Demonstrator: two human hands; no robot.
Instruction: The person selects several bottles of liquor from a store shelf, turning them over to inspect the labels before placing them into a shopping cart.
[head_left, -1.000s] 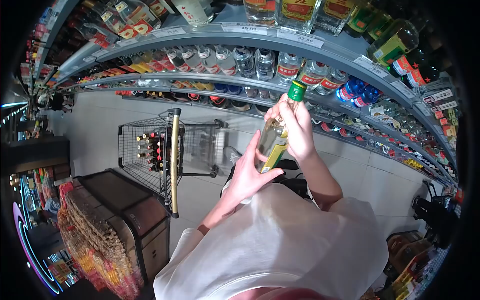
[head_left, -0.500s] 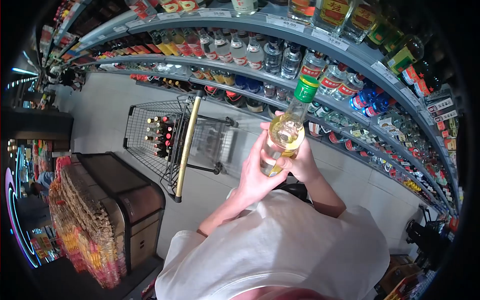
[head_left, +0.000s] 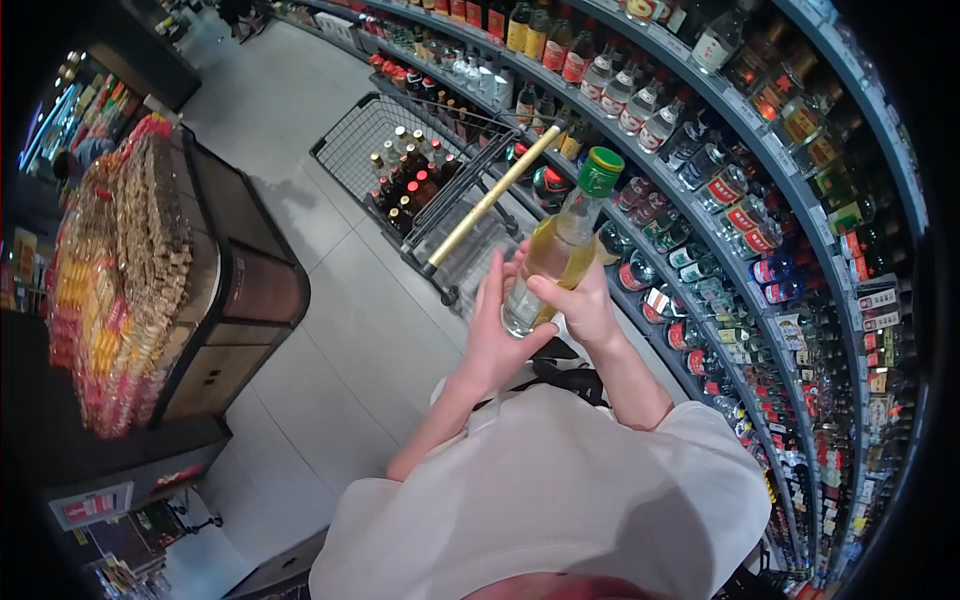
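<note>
The right hand [head_left: 592, 312] grips the green-capped glass bottle [head_left: 563, 238], cap toward one o'clock; the loosely open left hand [head_left: 487, 338] cups its base. Keep that lower support steady (smooth glass can slip).

Two hands [head_left: 490, 335] [head_left: 582, 308], one held bottle [head_left: 566, 222], one cart [head_left: 492, 200], dozens of shelved bottles [head_left: 660, 126].

Right hand [head_left: 582, 308] gripping green-capped bottle [head_left: 562, 235], left hand [head_left: 487, 335] at its base, cart [head_left: 345, 150] with bottles [head_left: 410, 178], shelves [head_left: 742, 106]
</note>
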